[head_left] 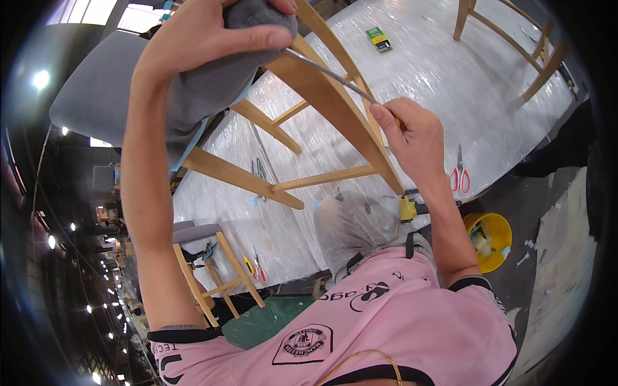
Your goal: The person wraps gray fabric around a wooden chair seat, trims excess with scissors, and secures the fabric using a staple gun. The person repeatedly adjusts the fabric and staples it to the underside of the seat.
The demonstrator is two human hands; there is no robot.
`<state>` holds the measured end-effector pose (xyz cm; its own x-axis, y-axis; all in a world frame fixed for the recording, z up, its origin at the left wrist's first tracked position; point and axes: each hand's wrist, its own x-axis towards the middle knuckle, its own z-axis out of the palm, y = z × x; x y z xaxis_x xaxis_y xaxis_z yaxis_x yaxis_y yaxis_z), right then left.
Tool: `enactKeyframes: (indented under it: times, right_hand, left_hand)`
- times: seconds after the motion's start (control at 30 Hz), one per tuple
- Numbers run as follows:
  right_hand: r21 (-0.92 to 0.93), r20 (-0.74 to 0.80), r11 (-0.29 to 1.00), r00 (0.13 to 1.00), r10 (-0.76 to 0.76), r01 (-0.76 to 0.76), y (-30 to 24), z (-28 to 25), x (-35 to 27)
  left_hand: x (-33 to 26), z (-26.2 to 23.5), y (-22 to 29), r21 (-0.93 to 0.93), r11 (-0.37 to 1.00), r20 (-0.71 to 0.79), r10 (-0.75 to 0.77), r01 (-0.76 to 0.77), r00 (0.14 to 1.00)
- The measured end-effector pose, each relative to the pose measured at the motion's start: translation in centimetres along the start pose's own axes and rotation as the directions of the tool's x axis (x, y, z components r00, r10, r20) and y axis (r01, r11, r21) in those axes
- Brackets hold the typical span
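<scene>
Upholstery work looks partly done: at eleven o'clock the left hand (212, 32) clenches the grey seat cushion (206, 83) against the wooden chair frame (322, 96), which lies tipped on the wrapped table (450, 77). Toward two o'clock, the right hand (412, 132) grips a thin metal rod (328, 74) reaching under the fabric edge; securing seemingly remains.

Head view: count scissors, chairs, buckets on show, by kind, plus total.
Scissors: 2, red-handled scissors on the wrapped table, small red scissors near its edge
Wooden chairs: 3, held chair, far chair, small chair
Yellow bucket: 1
Total: 6
</scene>
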<state>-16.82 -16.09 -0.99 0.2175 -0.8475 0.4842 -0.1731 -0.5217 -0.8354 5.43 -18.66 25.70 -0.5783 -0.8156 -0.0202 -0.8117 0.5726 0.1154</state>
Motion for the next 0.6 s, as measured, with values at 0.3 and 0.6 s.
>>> enactKeyframes:
  times: [0.3,0.6]
  right_hand:
    - [0.408,0.504,0.847,0.858,0.102,-0.341,2.3,-3.6,-3.4]
    - [0.538,0.659,0.743,0.748,-0.076,-0.399,2.8,-2.6,-1.0]
  left_hand:
    - [1.5,-0.5,-0.4,0.196,0.954,0.279,0.167,-0.226,0.946]
    - [1.0,0.3,0.8,0.196,0.958,0.238,0.163,-0.212,0.957]
